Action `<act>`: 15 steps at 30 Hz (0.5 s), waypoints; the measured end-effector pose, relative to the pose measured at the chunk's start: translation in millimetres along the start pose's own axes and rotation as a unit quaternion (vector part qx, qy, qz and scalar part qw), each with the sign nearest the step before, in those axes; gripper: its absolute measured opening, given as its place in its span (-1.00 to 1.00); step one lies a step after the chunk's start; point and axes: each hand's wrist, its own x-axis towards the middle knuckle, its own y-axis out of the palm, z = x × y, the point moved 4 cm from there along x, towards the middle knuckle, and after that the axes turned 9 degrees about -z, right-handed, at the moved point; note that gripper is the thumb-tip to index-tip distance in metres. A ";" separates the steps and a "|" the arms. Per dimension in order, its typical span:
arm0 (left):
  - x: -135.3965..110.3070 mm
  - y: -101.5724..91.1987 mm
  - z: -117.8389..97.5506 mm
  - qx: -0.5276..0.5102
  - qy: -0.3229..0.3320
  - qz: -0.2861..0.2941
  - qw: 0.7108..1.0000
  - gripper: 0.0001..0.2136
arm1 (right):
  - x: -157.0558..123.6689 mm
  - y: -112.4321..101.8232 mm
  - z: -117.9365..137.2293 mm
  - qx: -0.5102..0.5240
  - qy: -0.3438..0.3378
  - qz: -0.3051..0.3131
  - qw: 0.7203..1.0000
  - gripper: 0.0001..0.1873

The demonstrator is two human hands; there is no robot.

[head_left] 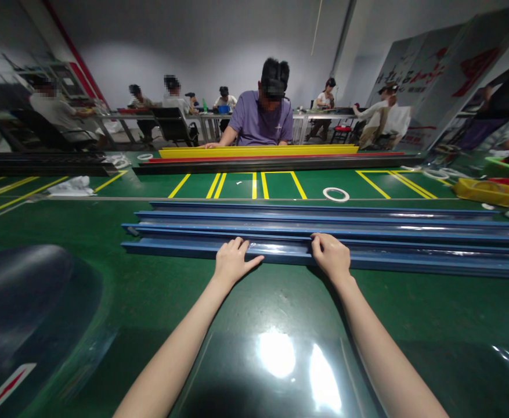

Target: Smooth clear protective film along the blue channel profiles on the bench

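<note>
Several long blue channel strips (pixel 411 225) lie side by side across the green table, with shiny inner faces. My left hand (pixel 232 261) grips the nearest blue channel strip (pixel 280 249), its fingers reaching over into the trough and its thumb stretched along the near edge. Farther right on that strip is my right hand (pixel 332 255), with fingers curled and thumb pressed close to the index finger at the far wall. The right fingertips are partly hidden.
Yellow (pixel 258 152) and black strips (pixel 245 167) lie across the table, before a seated person (pixel 260 119). A white ring (pixel 336 194) sits beyond the blue strips. A yellow tray (pixel 487 191) stands right; a dark blue glossy object (pixel 28 290) lies near left. Other people sit behind.
</note>
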 end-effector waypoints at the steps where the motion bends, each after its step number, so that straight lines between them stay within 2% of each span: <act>1: 0.1 -0.2 0.1 -0.002 -0.001 0.001 1.000 -0.52 | 0.0 0.1 0.0 0.000 0.001 0.000 1.000 -0.70; 15: 0.6 -0.8 0.2 -0.002 0.000 0.008 1.000 -0.52 | 0.1 0.3 -0.1 -0.004 0.002 0.007 1.000 -0.71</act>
